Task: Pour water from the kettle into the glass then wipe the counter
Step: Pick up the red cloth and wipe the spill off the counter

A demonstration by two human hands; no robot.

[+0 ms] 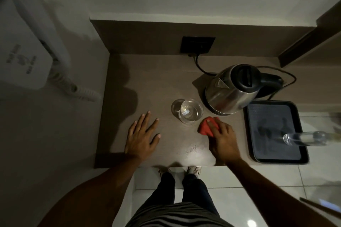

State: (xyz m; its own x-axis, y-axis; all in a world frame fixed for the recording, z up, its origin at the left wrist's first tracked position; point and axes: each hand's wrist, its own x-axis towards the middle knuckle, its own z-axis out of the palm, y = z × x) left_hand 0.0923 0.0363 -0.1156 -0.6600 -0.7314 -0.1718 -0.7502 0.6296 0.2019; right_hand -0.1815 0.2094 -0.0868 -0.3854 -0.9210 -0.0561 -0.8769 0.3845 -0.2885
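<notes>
On the brown counter (147, 83), the right hand (222, 137) presses a red cloth (205, 127) just in front of the steel kettle (230, 88) and beside the water-filled glass (187, 110), while the left hand (141, 135) lies flat, fingers spread, near a black tray (273, 158).

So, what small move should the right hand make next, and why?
Probably slide the red cloth toward the counter's near edge. The right hand presses it beside the glass, which already holds water, and a wet-looking streak lies just in front.
</notes>
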